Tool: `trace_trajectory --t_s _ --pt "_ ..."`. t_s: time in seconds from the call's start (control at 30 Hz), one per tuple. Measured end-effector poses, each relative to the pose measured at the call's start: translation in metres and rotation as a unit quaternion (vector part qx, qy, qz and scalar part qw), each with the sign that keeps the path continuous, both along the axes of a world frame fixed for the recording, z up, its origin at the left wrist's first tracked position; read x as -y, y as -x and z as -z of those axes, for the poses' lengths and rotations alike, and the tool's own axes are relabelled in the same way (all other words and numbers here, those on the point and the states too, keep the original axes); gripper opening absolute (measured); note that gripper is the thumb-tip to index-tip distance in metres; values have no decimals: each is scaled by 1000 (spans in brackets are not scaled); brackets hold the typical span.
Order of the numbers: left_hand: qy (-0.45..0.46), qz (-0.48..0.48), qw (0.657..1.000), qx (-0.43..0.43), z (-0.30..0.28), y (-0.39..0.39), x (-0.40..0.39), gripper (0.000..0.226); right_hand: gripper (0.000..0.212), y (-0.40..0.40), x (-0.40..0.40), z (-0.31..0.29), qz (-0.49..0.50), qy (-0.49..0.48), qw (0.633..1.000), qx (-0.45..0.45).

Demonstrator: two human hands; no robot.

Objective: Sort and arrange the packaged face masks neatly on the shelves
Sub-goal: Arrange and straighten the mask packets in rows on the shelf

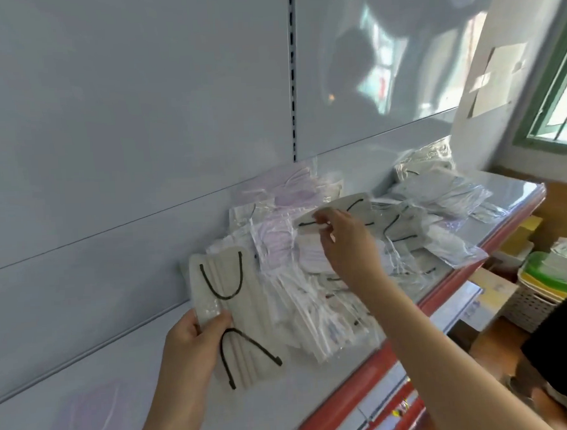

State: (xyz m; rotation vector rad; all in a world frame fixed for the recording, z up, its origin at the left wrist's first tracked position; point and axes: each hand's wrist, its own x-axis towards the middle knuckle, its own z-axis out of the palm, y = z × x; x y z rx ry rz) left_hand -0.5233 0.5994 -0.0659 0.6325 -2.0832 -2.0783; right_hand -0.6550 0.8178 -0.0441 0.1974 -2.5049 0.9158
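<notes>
One head-worn wide-angle view, tilted and looking forward and down from close range at a pale grey shelf with a red front edge (421, 301). The shelf's glossy grey back panel (132, 107) fills nine to twelve o'clock; a green-framed window (552, 102) sits at two o'clock.

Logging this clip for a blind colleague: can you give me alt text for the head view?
A person's left hand grips a packaged beige mask with black ear loops while the right hand pinches a second, similar pack above a loose heap of bagged masks on a white shelf with a red front edge.
</notes>
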Motion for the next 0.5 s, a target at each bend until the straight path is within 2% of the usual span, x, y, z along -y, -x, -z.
trace_trajectory --t_s 0.03,0.1,0.17,0.2,0.23,0.27,0.33,0.37,0.43,0.47,0.5 --pt "0 -1 1000 -6 -1 9 -14 8 42 35 -25 -4 12 -87 996 13" --pt "-13 -8 1000 -13 -8 27 -43 10 56 95 -61 -10 7 -273 959 73" --pt "-20 -15 1000 -19 -12 44 -66 13 41 133 -82 -10 -19 -368 923 106" --pt "-19 -23 999 -19 -13 51 -76 14 30 145 -90 -11 -35 -367 925 93" --pt "-15 -37 999 -19 -13 58 -84 15 23 151 -96 -12 -52 -332 940 65" --pt "-14 -51 998 -17 -14 64 -93 21 18 151 -102 -14 -59 -257 964 30" --pt "-7 -73 997 -1 -14 78 -107 41 13 142 -111 -21 -35 -31 999 -22" --pt "-7 -74 997 3 -16 84 -116 41 16 134 -113 -26 -28 82 996 -23" --pt "-47 -63 997 -22 -23 94 -135 21 22 111 -111 -33 -85 257 962 41" --pt "-79 -54 995 -34 -25 100 -143 20 22 97 -104 -32 -135 296 939 109" --pt "-108 -33 993 -40 -27 107 -151 37 22 84 -96 -27 -173 282 929 165"
